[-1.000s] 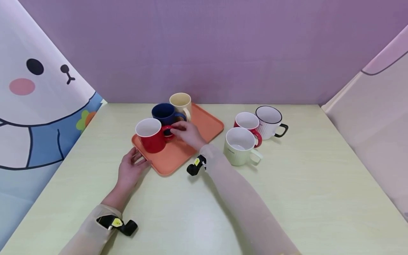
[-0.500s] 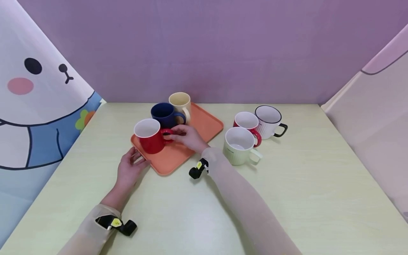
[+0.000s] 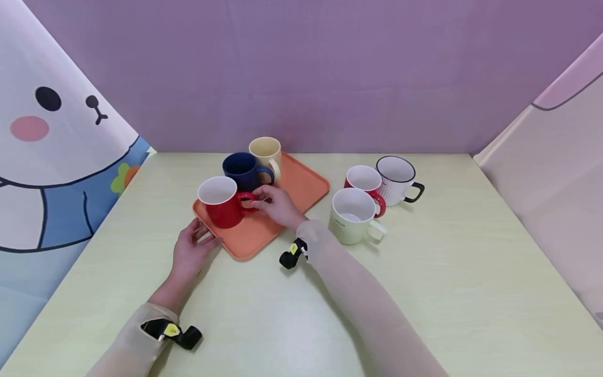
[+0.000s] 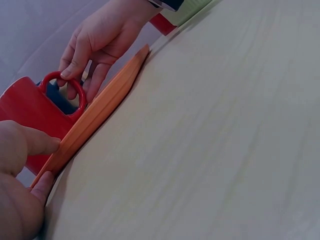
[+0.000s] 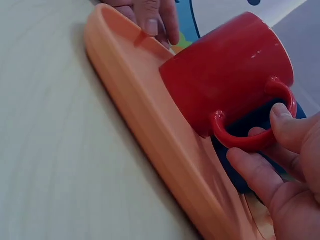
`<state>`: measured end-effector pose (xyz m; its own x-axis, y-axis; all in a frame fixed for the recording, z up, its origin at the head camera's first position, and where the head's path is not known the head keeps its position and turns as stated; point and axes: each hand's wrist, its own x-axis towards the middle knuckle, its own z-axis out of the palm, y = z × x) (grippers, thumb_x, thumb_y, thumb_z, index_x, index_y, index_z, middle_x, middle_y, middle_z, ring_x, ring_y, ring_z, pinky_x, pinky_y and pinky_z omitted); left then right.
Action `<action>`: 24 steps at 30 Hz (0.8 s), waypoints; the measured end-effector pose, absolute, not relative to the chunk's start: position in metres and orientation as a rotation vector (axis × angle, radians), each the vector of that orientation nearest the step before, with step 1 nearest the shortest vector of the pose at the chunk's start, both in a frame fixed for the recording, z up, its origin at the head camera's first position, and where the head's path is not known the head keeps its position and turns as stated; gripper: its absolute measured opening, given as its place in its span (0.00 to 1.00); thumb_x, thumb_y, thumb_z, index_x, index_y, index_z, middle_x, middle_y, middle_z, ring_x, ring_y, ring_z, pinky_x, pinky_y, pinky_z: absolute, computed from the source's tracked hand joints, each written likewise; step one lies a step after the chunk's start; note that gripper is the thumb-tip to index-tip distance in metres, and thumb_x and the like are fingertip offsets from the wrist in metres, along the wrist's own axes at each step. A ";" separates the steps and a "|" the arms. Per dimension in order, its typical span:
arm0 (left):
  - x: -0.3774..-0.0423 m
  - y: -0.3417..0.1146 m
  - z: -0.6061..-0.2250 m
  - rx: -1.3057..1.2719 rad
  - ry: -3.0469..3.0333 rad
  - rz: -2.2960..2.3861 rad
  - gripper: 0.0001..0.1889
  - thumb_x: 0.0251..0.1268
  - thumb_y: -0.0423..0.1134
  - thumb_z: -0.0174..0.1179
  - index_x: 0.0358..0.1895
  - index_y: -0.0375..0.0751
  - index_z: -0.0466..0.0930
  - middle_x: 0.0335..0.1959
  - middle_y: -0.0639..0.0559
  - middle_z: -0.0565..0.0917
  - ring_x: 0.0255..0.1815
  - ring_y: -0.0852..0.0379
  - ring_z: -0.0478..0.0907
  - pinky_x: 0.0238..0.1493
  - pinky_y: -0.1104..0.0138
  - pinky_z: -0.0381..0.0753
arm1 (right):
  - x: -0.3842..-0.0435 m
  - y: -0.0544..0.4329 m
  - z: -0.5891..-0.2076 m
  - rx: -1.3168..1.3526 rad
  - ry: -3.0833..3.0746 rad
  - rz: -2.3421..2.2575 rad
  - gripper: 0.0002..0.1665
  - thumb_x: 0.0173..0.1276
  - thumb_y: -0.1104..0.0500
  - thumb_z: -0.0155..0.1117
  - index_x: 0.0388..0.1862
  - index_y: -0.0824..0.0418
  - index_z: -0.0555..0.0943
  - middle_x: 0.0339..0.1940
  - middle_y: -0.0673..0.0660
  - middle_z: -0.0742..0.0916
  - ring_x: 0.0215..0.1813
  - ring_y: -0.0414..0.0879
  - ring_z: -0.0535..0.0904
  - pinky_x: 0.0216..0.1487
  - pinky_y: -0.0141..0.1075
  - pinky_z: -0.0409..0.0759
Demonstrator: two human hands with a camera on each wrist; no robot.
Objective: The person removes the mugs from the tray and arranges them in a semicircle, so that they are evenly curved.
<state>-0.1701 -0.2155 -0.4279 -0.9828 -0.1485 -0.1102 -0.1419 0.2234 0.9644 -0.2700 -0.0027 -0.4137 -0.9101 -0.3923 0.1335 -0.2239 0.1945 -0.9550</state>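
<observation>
My right hand pinches the handle of a red mug with a white inside, thumb on top and fingers through and under the loop. The mug stands upright at the near left end of an orange tray. My left hand holds the tray's left edge; in the left wrist view a fingertip lies on the rim and another finger is low beside the table. Right behind the red mug on the tray are a dark blue mug and a cream mug, their handles pointing right.
To the right of the tray, a pale green mug, a second red mug and a white mug with black rim stand clustered on the light wooden table. A purple backdrop rises behind the table.
My right hand has shifted slightly toward me and to the right at the red mug's handle. The left hand stays at the tray edge, and the mugs look unmoved.
</observation>
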 end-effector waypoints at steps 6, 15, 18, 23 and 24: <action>-0.171 -0.216 -0.430 0.262 -2.428 -1.938 0.42 0.68 0.26 0.60 0.79 0.34 0.46 0.71 0.32 0.64 0.67 0.37 0.69 0.53 0.77 0.78 | -0.267 -0.002 -0.414 -0.618 2.381 -1.765 0.11 0.67 0.68 0.67 0.48 0.68 0.81 0.42 0.62 0.83 0.42 0.50 0.80 0.41 0.30 0.87; -0.172 -0.216 -0.432 0.264 -2.398 -1.955 0.41 0.67 0.24 0.60 0.79 0.33 0.48 0.70 0.32 0.65 0.66 0.38 0.69 0.51 0.79 0.79 | -0.261 0.005 -0.407 -0.617 2.400 -1.737 0.12 0.68 0.68 0.66 0.49 0.68 0.80 0.42 0.62 0.83 0.42 0.51 0.80 0.41 0.31 0.87; -0.171 -0.216 -0.432 0.262 -2.400 -1.940 0.40 0.67 0.24 0.60 0.78 0.33 0.49 0.69 0.33 0.67 0.66 0.38 0.70 0.51 0.80 0.79 | -0.260 0.008 -0.406 -0.610 2.397 -1.755 0.12 0.68 0.69 0.66 0.49 0.69 0.80 0.43 0.62 0.84 0.43 0.52 0.80 0.42 0.32 0.87; -0.171 -0.216 -0.432 0.249 -2.406 -1.929 0.40 0.67 0.24 0.61 0.78 0.32 0.50 0.68 0.33 0.67 0.65 0.39 0.71 0.51 0.79 0.79 | -0.259 0.014 -0.402 -0.597 2.388 -1.782 0.12 0.68 0.68 0.65 0.50 0.70 0.79 0.45 0.63 0.85 0.43 0.52 0.81 0.43 0.34 0.87; -0.171 -0.216 -0.431 0.248 -2.404 -1.930 0.40 0.67 0.24 0.61 0.78 0.32 0.50 0.68 0.33 0.67 0.64 0.40 0.72 0.51 0.79 0.79 | -0.259 0.015 -0.401 -0.600 2.396 -1.781 0.12 0.68 0.68 0.65 0.50 0.69 0.79 0.45 0.62 0.85 0.43 0.52 0.81 0.43 0.33 0.87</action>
<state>-0.1715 -0.2155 -0.4314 -0.9860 -0.1549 -0.0622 -0.0942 0.2085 0.9735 -0.2590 0.0150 -0.4010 -0.9179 -0.3655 0.1547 -0.2534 0.2398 -0.9372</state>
